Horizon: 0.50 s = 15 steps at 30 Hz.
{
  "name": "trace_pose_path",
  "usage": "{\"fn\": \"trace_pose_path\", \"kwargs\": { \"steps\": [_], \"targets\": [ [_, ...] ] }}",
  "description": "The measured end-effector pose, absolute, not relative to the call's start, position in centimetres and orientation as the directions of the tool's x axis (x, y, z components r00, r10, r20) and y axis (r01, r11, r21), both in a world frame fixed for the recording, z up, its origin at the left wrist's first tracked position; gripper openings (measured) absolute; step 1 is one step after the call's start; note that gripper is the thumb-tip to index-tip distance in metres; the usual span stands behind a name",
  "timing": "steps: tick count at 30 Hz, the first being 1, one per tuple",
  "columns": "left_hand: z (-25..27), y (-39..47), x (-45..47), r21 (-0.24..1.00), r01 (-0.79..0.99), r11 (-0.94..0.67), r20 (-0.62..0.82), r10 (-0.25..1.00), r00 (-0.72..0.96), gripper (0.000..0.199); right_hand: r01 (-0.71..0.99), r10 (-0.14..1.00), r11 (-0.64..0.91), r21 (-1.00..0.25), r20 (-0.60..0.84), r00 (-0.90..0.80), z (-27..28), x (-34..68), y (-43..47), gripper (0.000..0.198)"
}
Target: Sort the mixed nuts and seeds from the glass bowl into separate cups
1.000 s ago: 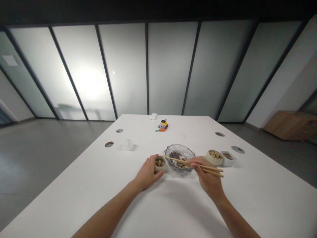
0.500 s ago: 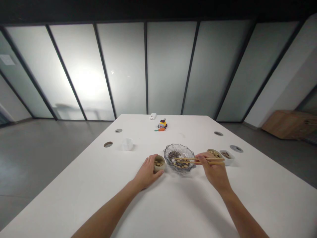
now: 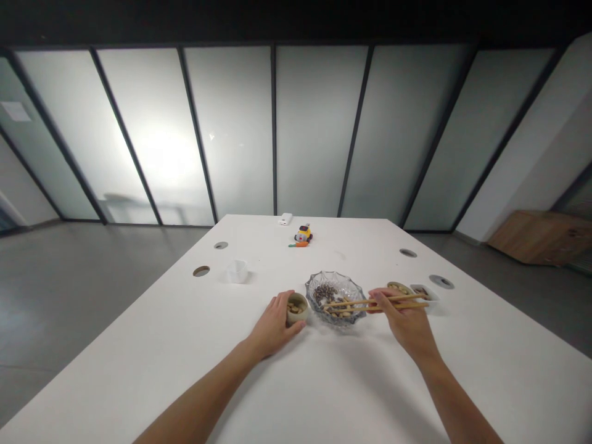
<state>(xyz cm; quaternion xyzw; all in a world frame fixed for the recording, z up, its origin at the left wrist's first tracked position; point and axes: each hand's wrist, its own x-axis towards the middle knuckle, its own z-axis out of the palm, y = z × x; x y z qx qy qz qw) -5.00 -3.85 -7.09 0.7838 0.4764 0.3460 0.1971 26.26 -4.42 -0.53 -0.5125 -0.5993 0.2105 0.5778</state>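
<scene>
My left hand (image 3: 274,327) is wrapped round a small pale cup (image 3: 303,316) that stands on the table and holds light brown nuts or seeds (image 3: 295,307). Beside it sits a scalloped glass bowl (image 3: 343,281), with dark seeds (image 3: 325,291) on its left side and pale nuts toward the front. In my right hand (image 3: 401,313) is a pair of wooden chopsticks (image 3: 361,304), their tips in the bowl among the pale pieces. Whether the tips pinch one is too small to tell.
Behind my right hand are a small round bowl of pale pieces (image 3: 399,287) and a white container (image 3: 431,295) with brown pieces. A translucent cup (image 3: 237,271) stands left. Farther back lie a toy carrot (image 3: 300,245), a yellow toy car (image 3: 303,233) and a white device (image 3: 285,219).
My right hand and the chopsticks have shifted slightly right and down, the tips still inside the glass bowl. My left hand stays on the cup.
</scene>
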Motion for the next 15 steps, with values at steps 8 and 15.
{"fn": "trace_pose_path", "kwargs": {
  "steps": [8, 15],
  "targets": [
    [-7.1, -3.9, -5.0, 0.642, 0.609, -0.467, 0.357, 0.884, 0.302, 0.066, 0.401, 0.876, 0.386, -0.831, 0.466, 0.123, -1.1, 25.9, -4.5, 0.049],
    [-6.9, -3.9, -5.0, 0.652, 0.614, -0.444, 0.325, 0.896, 0.303, 0.066, 0.360, 0.890, 0.389, -0.848, 0.447, 0.092, -1.7, 25.9, -4.3, 0.048]
  ]
}}
